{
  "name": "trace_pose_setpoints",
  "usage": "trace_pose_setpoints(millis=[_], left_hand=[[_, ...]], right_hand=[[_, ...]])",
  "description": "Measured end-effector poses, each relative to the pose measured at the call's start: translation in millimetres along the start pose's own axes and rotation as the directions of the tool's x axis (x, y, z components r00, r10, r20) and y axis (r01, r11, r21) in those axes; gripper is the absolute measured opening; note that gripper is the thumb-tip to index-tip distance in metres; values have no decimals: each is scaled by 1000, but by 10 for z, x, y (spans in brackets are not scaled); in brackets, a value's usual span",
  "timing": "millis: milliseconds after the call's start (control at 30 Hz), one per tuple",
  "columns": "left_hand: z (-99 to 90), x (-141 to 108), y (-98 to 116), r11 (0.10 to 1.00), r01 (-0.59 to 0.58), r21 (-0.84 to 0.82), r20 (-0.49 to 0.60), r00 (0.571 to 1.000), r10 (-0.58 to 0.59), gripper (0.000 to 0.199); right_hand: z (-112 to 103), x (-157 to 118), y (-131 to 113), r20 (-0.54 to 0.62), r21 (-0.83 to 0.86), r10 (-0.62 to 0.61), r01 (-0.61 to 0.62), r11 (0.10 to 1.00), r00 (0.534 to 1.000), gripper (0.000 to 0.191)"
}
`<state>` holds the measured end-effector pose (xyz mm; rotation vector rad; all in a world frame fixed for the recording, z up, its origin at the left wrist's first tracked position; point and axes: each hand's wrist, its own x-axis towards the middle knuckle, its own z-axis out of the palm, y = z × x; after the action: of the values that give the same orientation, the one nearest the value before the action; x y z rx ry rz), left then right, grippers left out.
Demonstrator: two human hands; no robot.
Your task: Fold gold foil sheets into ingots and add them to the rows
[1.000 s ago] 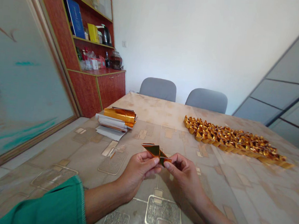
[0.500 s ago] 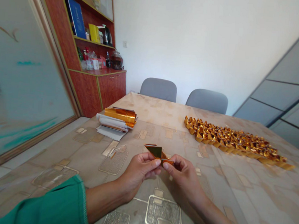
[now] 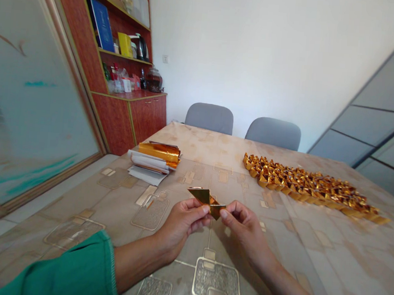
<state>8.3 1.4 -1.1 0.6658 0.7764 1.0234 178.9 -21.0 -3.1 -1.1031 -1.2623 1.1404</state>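
Observation:
A partly folded piece of gold foil paper is held above the table between my two hands. My left hand pinches it near its middle, thumb on the near side, with a pointed flap rising to the upper left. At the other end, my right hand grips the right tip of the foil between thumb and fingers. Over on the right lie several rows of folded gold foil pieces, packed close together. To the left sits a stack of gold foil sheets with white paper backs.
A patterned cloth covers the table. Two grey chairs stand at its far side. Behind on the left is a red-brown cabinet with shelves of household items. A frosted sliding door is at far left.
My right hand has moved slightly right and its thumb has slid to the foil's right tip. The right part of the foil now shows as a downward-pointing flap. My left hand keeps its pinch.

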Motion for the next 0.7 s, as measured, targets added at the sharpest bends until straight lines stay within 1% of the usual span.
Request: trace_pose_setpoints(millis=[100, 233, 333, 400, 467, 500, 533, 600, 633, 667, 700], left_hand=[[-1, -1, 8, 1000, -13, -3, 9, 1000, 13, 35], [-9, -11, 2, 1000, 11, -5, 28, 1000, -11, 32], [-20, -11, 9, 999, 52, -9, 49, 997, -51, 33], [-26, -7, 27, 996, 85, -10, 58, 995, -84, 33], [-28, -7, 49, 993, 119, 0, 68, 991, -118, 32], [-28, -11, 58, 991, 134, 8, 76, 988, -135, 33], [-27, -17, 65, 989, 149, 15, 83, 985, -150, 33], [-25, -36, 72, 984, 175, 32, 99, 979, -177, 36], [-25, -47, 71, 982, 185, 41, 107, 976, -189, 37], [-25, -59, 69, 979, 195, 54, 117, 973, -200, 38], [-25, -68, 65, 977, 202, 67, 131, 969, -209, 39]], right_hand=[[-5, 15, -13, 35, -35, 7, -6, 999, 999, 40], [5, 9, -1, 26, -22, 6, -6, 1000, 1000, 40], [-2, -17, -36, 84, -28, -20, 22, 999, 996, 36], [-26, -33, -92, 132, -61, -52, 60, 996, 990, 28], [-65, -39, -149, 128, -141, -118, 135, 981, 985, 19], [-88, -37, -169, 119, -206, -176, 198, 958, 977, 18], [-112, -33, -180, 127, -278, -243, 270, 922, 962, 23], [-155, -15, -179, 198, -401, -365, 415, 817, 910, 37], [-172, -4, -172, 250, -435, -399, 470, 768, 882, 42], [-186, 6, -164, 299, -452, -414, 509, 732, 860, 43], [-195, 15, -159, 333, -462, -416, 531, 710, 846, 41]])
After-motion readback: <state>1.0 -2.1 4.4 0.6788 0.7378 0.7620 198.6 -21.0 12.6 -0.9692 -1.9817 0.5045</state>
